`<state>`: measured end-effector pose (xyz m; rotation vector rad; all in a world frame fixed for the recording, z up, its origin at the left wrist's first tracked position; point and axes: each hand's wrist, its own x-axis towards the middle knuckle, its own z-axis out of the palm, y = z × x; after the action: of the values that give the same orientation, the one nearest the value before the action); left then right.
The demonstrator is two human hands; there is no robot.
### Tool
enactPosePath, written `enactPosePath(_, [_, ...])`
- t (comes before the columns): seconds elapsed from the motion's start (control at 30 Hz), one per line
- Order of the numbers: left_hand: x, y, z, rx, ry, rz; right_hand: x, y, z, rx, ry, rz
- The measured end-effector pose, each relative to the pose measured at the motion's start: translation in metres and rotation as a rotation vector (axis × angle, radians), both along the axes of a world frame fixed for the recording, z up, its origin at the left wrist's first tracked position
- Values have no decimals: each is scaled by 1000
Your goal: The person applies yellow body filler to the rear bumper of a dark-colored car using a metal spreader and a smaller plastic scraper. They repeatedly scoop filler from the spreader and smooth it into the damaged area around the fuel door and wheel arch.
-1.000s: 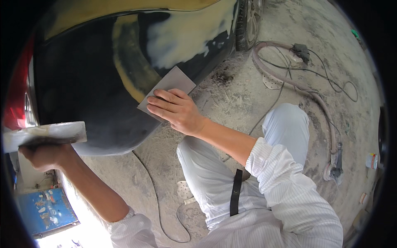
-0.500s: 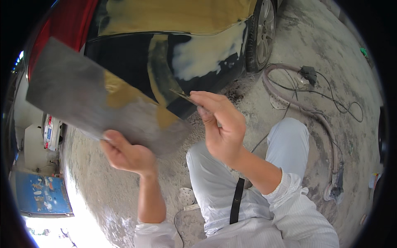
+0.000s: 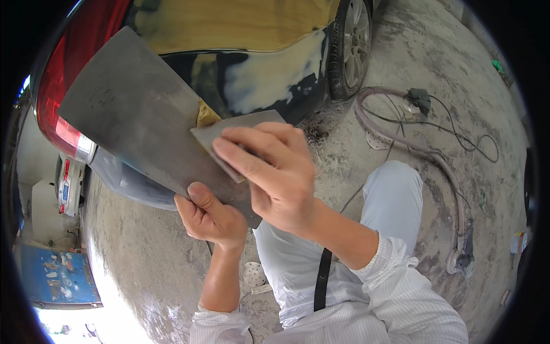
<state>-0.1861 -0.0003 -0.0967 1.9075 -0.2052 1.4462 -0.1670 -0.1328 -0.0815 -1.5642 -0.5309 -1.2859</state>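
My left hand (image 3: 211, 217) is closed on the lower edge of a large grey rectangular mixing board (image 3: 134, 100), thumb on top. In my right hand (image 3: 275, 172) is a flat grey filler spreader (image 3: 238, 131), its edge against the board's face. A lump of yellow-brown body filler (image 3: 207, 114) lies on the board beside the spreader; part of it may be hidden behind the blade. Beyond the board stands a dark car bumper (image 3: 272, 94) with a pale dried filler patch (image 3: 266, 71) on it. Above it the car's body panel (image 3: 240, 26) is coated yellow-brown.
To the right is the car's wheel (image 3: 350, 49). A sander hose (image 3: 452, 172) and black cable curl over the stained concrete floor, ending near a sander (image 3: 461, 261). A red tail light (image 3: 86, 63) is behind the board. A blue panel (image 3: 57, 272) stands far left.
The board has shifted right, closer to my right hand. My right hand has turned over and brought the spreader down onto the board. Less filler shows on the board's face.
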Motion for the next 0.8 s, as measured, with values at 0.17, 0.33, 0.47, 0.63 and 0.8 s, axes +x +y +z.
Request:
enactPosePath(0.17, [18,35,11,31,87,181,5,2,-9,-105,145,252])
enactPosePath(0.33, [68,110,75,-220,-107,216,61,-4,-32,358,265,158])
enactPosePath(0.47, [102,148,113,-357,-238,107,121,0,-38,254,188,-91])
enactPosePath(0.63, [121,164,110,-335,-286,145,156,19,-34,162,-18,-235])
enactPosePath(0.8, [121,173,105,-330,-291,184,165,26,-35,137,-44,-258])
